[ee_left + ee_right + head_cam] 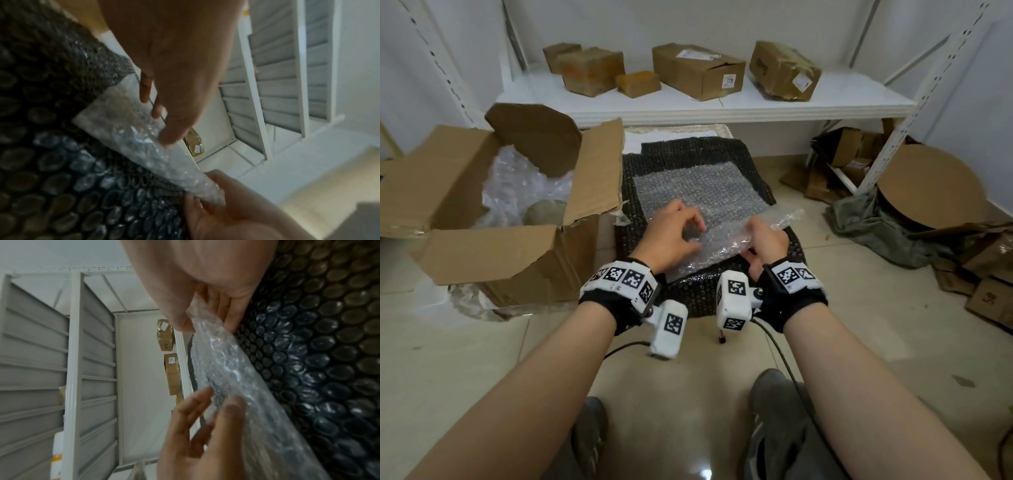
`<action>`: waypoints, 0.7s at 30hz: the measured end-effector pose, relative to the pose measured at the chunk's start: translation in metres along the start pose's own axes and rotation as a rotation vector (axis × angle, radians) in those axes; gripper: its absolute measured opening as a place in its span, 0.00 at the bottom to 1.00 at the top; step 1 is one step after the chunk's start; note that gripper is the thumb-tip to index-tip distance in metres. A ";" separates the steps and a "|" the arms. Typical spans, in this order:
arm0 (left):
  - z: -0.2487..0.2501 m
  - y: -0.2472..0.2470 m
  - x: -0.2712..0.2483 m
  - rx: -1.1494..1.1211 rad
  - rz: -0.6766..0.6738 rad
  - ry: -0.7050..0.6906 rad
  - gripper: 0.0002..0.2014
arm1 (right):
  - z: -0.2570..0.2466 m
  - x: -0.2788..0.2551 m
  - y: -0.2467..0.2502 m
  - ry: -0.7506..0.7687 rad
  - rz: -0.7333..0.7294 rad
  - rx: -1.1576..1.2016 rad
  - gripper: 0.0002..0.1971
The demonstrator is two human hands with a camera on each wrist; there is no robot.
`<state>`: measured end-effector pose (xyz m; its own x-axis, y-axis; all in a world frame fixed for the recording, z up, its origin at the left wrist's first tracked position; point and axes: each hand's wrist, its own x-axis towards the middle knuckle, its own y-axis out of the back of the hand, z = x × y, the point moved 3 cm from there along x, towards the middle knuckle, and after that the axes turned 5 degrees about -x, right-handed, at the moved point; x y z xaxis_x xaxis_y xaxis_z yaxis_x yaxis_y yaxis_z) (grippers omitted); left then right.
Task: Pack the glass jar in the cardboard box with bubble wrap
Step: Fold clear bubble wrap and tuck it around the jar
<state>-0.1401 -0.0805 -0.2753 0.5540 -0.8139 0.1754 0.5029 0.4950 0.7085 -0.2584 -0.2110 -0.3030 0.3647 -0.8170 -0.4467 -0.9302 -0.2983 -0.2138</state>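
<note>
Both hands work a clear bubble wrap sheet (726, 236) at frame centre, its near edge lifted off the black bubble mat (690, 154). Right hand (768, 240) pinches the sheet's right end between thumb and fingers (clearest in the right wrist view). Left hand (671, 236) is over the sheet's left part, fingers loosely curled and slightly spread, tips at the wrap; a pinch there probably isn't made, view is blurry. Glass jar (546, 212) sits inside the open cardboard box (493, 253) at left, among more clear wrap. 5 closed cartons on the white shelf (722, 106) at top.
</note>
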 end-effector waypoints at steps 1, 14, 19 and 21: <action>0.005 0.000 -0.003 -0.017 -0.028 -0.025 0.16 | 0.000 0.000 -0.002 0.019 0.000 -0.003 0.21; 0.033 0.013 -0.001 -0.003 0.045 -0.223 0.19 | -0.014 -0.016 -0.011 0.020 -0.448 0.039 0.47; 0.042 0.001 -0.005 -0.219 -0.163 -0.128 0.15 | -0.014 -0.030 -0.025 -0.019 -0.748 0.139 0.42; 0.036 0.002 -0.003 -0.188 -0.076 -0.082 0.10 | -0.015 -0.029 -0.022 -0.006 -0.666 0.094 0.40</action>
<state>-0.1646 -0.0879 -0.2493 0.4577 -0.8692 0.1872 0.6600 0.4732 0.5835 -0.2492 -0.1882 -0.2723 0.8598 -0.4706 -0.1983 -0.4992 -0.6930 -0.5202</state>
